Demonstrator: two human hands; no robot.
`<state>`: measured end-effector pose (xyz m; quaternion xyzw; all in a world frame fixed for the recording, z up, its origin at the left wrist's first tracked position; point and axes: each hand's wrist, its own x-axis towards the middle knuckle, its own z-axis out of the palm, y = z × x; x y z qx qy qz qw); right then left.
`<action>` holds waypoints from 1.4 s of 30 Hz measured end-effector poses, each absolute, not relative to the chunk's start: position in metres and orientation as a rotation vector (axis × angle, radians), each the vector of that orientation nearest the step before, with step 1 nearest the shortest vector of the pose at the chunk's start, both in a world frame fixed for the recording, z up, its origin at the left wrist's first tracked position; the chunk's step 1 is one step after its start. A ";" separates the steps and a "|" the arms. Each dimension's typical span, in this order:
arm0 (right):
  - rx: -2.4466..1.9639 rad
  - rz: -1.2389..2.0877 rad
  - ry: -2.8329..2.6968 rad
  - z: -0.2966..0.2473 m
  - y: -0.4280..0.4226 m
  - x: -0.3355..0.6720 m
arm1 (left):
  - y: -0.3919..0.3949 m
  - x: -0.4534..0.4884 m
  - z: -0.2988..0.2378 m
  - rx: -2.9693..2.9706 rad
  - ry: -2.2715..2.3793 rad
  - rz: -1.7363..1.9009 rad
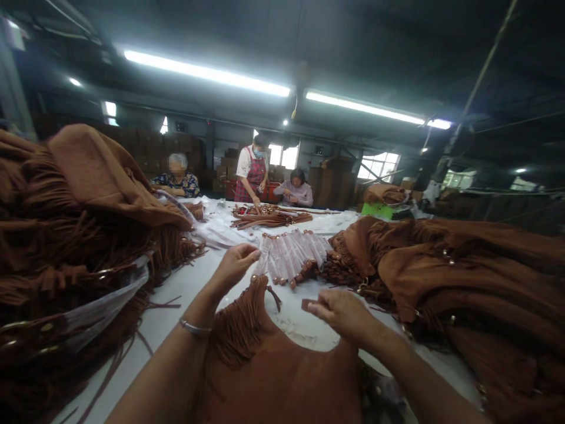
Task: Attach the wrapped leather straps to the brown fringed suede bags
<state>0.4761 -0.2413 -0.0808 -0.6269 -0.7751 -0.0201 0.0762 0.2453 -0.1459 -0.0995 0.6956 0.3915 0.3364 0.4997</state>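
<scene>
A brown fringed suede-like bag lies in front of me, with a curved opening and a fringed corner at its upper left. My left hand is just above that corner with thumb and fingers pinched together. What sits between those fingertips is too small to make out. Beyond it lie several straps wrapped in clear plastic, with brown ends showing. My right hand is closed over the bag's right upper side. A short brown tab sticks out between its thumb and fingers.
Fringed brown bags are heaped at the left and more bags at the right. Across the white table, brown straps lie in a pile. Several people are at the far side, one standing in a checked apron.
</scene>
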 end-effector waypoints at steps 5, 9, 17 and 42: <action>-1.828 -0.095 -2.465 -0.155 -0.248 0.440 | -0.120 0.229 -0.121 1.640 1.139 0.667; -1.741 0.004 -2.423 -0.180 -0.247 0.428 | -0.099 0.241 -0.140 1.612 1.238 0.497; -1.586 0.211 -2.323 -0.184 -0.250 0.447 | -0.091 0.270 -0.159 1.711 1.225 0.364; -1.189 1.259 -1.192 -0.164 -0.211 0.515 | -0.176 0.295 -0.186 2.235 1.163 0.968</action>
